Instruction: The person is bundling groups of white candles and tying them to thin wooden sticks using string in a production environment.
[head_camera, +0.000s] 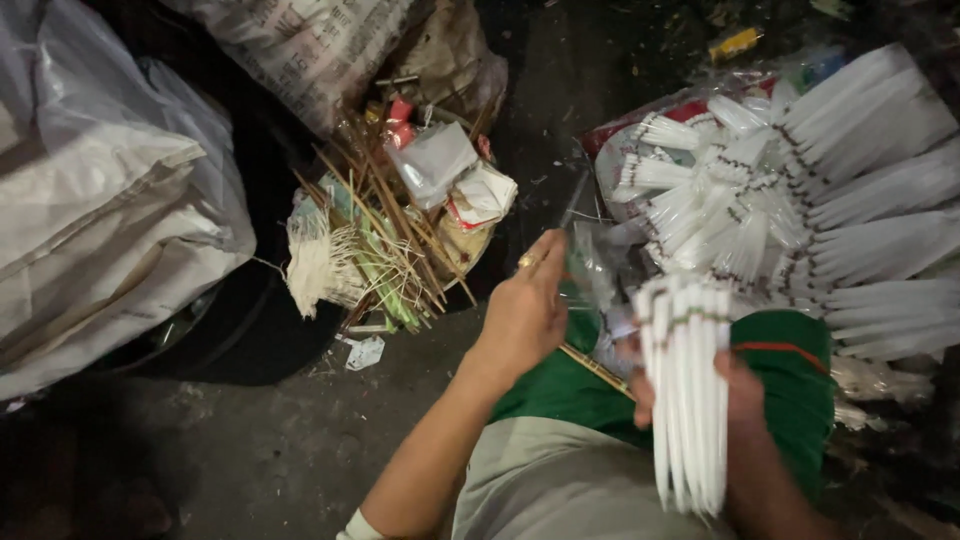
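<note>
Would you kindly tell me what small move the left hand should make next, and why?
Probably bring the left hand back to the white bundle that the right hand grips. The left hand seems to reach toward the clear plastic wrap, and a thin stick lies between the hands.

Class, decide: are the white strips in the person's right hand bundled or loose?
Bundled: the white strips lie side by side, bound by a thread band, gripped by the right hand.

Printed white sack (310, 50), top centre
</note>
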